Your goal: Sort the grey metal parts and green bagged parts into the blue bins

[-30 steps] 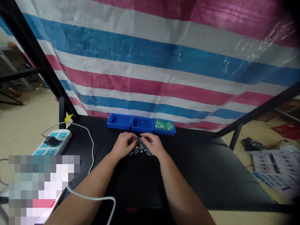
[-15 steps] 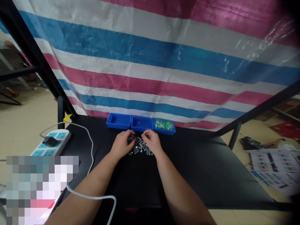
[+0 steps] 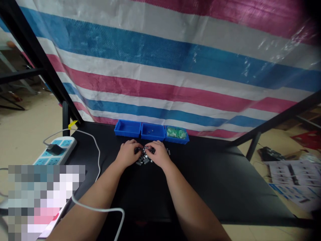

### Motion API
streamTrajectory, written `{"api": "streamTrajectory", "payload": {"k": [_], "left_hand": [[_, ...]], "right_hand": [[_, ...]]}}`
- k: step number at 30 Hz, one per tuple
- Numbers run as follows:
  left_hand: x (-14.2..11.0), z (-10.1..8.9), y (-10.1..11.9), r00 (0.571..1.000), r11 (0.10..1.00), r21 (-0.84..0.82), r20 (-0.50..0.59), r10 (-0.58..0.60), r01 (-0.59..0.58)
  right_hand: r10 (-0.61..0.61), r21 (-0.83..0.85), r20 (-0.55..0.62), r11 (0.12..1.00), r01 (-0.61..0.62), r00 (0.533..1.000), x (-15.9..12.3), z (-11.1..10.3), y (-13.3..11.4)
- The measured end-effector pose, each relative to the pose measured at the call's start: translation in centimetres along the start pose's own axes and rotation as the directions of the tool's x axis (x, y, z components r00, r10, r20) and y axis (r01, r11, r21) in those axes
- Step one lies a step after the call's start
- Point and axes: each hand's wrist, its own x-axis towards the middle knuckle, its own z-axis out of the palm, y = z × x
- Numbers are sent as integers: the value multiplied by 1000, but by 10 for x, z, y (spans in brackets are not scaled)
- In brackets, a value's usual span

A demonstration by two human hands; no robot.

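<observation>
A pile of small silver and dark metal pieces (image 3: 143, 158), some cylinder-like, lies on the black table. My left hand (image 3: 128, 154) reaches into its left side, fingers curled towards the thumb. Whatever those fingertips pinch is hidden among the pieces. From the other side my right hand (image 3: 158, 154) bends over the pile, thumb and fingers drawn close at its top. Too small to name is anything between them. Just behind the hands, the middle blue tray (image 3: 152, 136) holds two tiny pieces.
Beside the middle tray stand a left blue tray (image 3: 127, 134) and a right blue tray with green packets (image 3: 176, 133). A power strip (image 3: 67, 149) and white cable (image 3: 98, 157) lie at left. Striped sheeting (image 3: 160, 67) rises behind the black table (image 3: 215, 180).
A second tiny piece now shows in the middle tray. My right hand has shifted left, closer to my left hand, and covers more of the pile. A few pieces show to its right.
</observation>
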Motion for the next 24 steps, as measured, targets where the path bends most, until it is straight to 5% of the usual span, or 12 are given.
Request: {"api": "streamTrajectory", "payload": {"k": [4, 8, 13, 18, 24], "left_hand": [[0, -1, 2, 999, 1000, -6, 19, -29, 29], [0, -4, 6, 997, 999, 4, 66, -42, 42], [0, -5, 9, 994, 999, 32, 98, -42, 39], [0, -1, 7, 996, 999, 41, 85, -33, 30], [1, 1, 5, 999, 1000, 7, 36, -21, 20]], "right_hand": [[2, -107, 96, 994, 8, 995, 1, 6, -5], [-2, -31, 87, 999, 4, 996, 1, 3, -5], [134, 221, -95, 969, -111, 986, 5, 0, -1], [243, 472, -267, 877, -93, 933, 11, 8, 11], [150, 325, -182, 942, -84, 972, 4, 4, 6]]}}
